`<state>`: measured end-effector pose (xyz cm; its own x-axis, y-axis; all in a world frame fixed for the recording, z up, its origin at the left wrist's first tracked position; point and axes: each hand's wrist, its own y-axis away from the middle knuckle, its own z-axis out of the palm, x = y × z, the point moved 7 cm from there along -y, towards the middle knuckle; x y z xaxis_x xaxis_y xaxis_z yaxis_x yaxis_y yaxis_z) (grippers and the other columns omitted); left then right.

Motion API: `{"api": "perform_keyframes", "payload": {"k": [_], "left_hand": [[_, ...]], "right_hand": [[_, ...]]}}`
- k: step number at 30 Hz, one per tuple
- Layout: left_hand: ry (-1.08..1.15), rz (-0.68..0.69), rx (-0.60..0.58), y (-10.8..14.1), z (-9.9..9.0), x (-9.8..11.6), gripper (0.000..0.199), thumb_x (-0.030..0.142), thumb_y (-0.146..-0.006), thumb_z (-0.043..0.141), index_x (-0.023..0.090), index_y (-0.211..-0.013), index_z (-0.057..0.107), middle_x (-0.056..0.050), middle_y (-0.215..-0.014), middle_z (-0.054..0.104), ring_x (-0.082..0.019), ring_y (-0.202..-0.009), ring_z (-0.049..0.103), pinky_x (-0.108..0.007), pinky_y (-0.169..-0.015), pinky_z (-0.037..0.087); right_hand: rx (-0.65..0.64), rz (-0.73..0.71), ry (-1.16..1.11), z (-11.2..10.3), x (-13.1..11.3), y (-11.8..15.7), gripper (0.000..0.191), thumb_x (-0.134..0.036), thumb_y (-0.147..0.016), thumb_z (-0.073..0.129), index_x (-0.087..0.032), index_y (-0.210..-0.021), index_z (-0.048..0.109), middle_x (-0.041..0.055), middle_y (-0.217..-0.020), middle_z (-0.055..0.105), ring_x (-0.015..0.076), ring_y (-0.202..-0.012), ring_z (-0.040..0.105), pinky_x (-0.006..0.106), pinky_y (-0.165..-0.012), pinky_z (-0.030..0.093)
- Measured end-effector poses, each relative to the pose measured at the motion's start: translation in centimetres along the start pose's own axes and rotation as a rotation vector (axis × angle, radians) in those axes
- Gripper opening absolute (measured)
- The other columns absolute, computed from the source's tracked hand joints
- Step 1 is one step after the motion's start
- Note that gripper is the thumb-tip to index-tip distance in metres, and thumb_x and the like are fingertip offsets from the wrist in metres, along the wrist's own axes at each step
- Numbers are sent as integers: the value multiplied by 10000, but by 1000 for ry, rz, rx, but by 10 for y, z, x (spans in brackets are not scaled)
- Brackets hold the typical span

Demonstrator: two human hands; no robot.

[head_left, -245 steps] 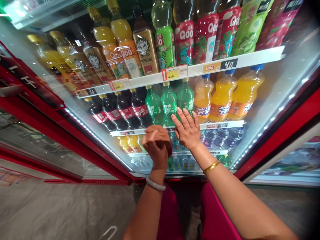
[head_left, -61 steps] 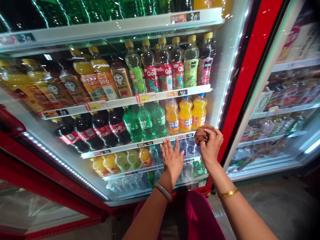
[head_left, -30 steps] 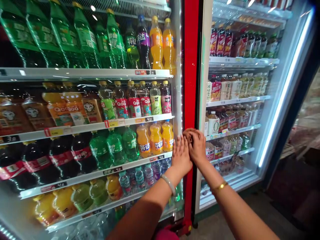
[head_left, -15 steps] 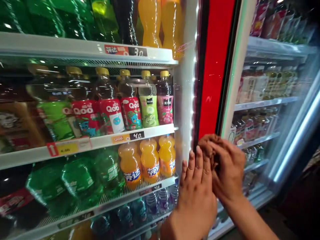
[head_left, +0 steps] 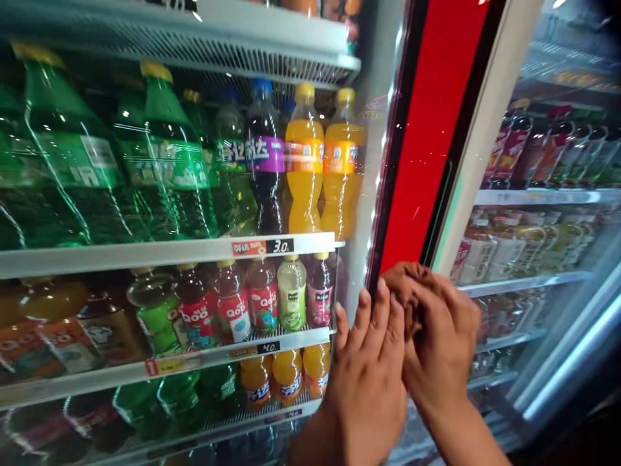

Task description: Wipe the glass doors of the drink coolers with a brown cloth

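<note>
Head view shows two hands and one brown cloth point(head_left: 403, 286). The right hand point(head_left: 436, 349) has its fingers curled in around the cloth and holds it. The cloth is at the far left part of that hand, partly hidden by its fingers. The left hand point(head_left: 371, 369) is open and quite flat, its long fingers a little apart and pointing to the far side, with nothing in its grip. The cloth is right next to its fingertips, but I can't tell if they touch. Farther off, one red post point(head_left: 431, 116) stands between the left fridge point(head_left: 381, 45) and the right fridge point(head_left: 495, 97). On the left, the shelf marked 3.0 point(head_left: 310, 244) has two orange bottles point(head_left: 305, 188) and one dark bottle point(head_left: 266, 155) beside them. The shelf marked 4.0 point(head_left: 310, 338) has three red-label bottles point(head_left: 233, 310), one pale green bottle point(head_left: 292, 301) and one pink-label bottle point(head_left: 320, 301). Below are three small orange bottles point(head_left: 287, 378). Bottles in the right fridge are too blurry to count.
</note>
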<state>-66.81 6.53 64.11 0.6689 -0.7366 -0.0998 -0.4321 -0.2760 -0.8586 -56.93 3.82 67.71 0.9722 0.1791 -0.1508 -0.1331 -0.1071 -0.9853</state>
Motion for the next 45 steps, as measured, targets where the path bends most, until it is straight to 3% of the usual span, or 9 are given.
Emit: {"api": "perform_keyframes", "payload": {"k": [3,5,8,14,16,23,31,39,45], "left_hand": [[45,-83,86,-76,-34,-6,829,97,-947,410,144,-1651,-25,-76,-1715,178,-276,-1606,-6,-607,-1320,57],[59,-112,99,-106,-44,-7,827,94,-966,380,170,-1641,-92,-69,-1719,157,-276,-1600,-32,-646,-1304,71],[49,-99,43,-105,-36,4,806,108,-981,379,160,-1642,-79,-89,-1723,110,-285,-1599,-33,-649,-1296,92],[-19,-53,-109,-36,10,50,854,68,-942,453,83,-1643,-35,-173,-1688,178,-289,-1595,23,-512,-1267,350],[-27,-45,-123,-46,13,59,842,54,-941,428,69,-1639,-42,-180,-1684,184,-297,-1594,8,-541,-1275,323],[-43,-24,37,-149,-15,56,728,138,-1010,369,87,-1645,17,-124,-1699,217,-289,-1598,-74,-660,-1295,61],[47,115,-78,-94,21,76,822,115,-927,461,75,-1646,65,-201,-1640,365,-335,-1594,31,-601,-1292,225],[158,68,-23,-153,8,69,809,25,-908,365,106,-1650,54,-126,-1723,139,-297,-1610,15,-559,-1290,279],[138,115,53,-166,12,83,759,57,-931,371,114,-1648,129,-113,-1693,272,-271,-1609,110,-569,-1316,186]], "right_hand": [[31,-63,-25,-7,-15,-98,334,-302,-960,608,-286,-1293,616,85,-1365,612,284,-1280,575,527,-1075,455],[21,-64,-71,-10,-15,-129,327,-287,-972,585,-299,-1297,620,70,-1369,610,271,-1286,574,519,-1079,464],[-38,-18,-117,-14,1,-110,376,-235,-980,537,-311,-1344,597,73,-1375,596,256,-1288,567,488,-1073,474],[-204,55,-116,-20,51,-7,458,-192,-969,515,-277,-1420,521,97,-1362,584,252,-1282,537,445,-1046,476],[-177,59,-117,-24,61,-18,444,-211,-971,531,-286,-1409,528,98,-1354,584,253,-1279,541,456,-1056,471],[9,74,-100,-29,70,-128,381,-243,-984,512,-295,-1353,590,94,-1384,562,261,-1335,522,513,-1129,435],[-52,172,-63,-30,93,-45,347,-280,-1012,488,-304,-1345,586,88,-1333,579,243,-1320,528,498,-1078,482],[93,139,-55,-35,96,-125,303,-326,-984,568,-284,-1277,631,93,-1353,570,240,-1332,534,505,-1126,462],[120,-18,-27,-44,119,-131,371,-261,-965,600,-319,-1331,597,83,-1363,587,239,-1294,577,487,-1073,513]]}}
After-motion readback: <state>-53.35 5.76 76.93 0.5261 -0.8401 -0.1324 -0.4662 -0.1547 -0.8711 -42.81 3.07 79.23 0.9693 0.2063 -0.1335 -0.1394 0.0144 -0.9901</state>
